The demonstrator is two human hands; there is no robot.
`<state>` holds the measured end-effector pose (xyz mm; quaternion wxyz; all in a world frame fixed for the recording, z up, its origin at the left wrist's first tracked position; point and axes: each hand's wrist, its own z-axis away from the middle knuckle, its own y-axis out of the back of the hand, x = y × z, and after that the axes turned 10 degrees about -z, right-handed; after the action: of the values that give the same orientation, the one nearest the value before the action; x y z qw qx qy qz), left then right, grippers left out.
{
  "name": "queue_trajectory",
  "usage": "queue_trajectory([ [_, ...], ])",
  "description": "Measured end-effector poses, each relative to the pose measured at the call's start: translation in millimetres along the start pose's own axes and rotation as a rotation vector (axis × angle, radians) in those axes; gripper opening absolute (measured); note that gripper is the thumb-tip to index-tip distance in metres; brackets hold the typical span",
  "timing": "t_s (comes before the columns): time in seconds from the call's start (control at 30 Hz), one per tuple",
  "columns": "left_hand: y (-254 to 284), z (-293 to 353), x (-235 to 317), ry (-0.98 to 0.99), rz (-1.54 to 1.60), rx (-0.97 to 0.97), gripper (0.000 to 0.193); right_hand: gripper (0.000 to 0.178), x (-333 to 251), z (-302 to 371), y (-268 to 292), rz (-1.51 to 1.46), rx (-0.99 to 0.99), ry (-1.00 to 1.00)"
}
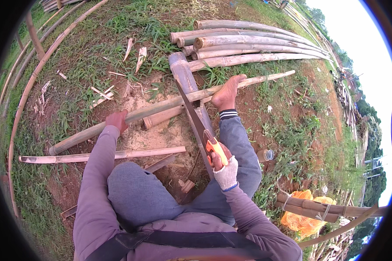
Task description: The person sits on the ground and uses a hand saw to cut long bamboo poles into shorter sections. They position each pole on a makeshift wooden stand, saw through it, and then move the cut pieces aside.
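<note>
Bamboo pole (161, 106) over sawdust-strewn dirt, grass around. Left hand (116, 120) wrapped on pole; gloved right hand (222, 165) fist-tight on handsaw (200, 126) crossing pole. Bamboo stack (248, 45) beyond.

Bare earth and grass (87, 56): stacked bamboo poles (248, 45), sawdust patch (161, 135), scattered bamboo chips (101, 93), thin pole (100, 155).

Left hand (117, 120) pressing down a long bamboo pole (161, 107), gloved right hand (223, 167) gripping an orange-handled saw (200, 126) across it, bare foot (227, 93) steadying the pole, sawdust (161, 137) beneath
</note>
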<state>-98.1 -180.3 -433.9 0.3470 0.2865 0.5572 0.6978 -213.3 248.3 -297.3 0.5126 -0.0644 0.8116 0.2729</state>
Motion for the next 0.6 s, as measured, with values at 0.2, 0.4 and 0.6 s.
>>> queue_trajectory([
  [0.2,-2,3,-1,0.022,0.014,0.011,0.039,0.040,20,-18,-21,-0.150,0.005,-0.071],
  [0.4,-7,-15,15,-0.031,0.009,0.019,0.042,0.037,18,-83,-47,-0.005,0.004,-0.132],
  [0.6,-1,4,-8,0.036,0.015,0.005,0.039,0.040,-4,21,12,-0.213,-0.008,-0.252],
])
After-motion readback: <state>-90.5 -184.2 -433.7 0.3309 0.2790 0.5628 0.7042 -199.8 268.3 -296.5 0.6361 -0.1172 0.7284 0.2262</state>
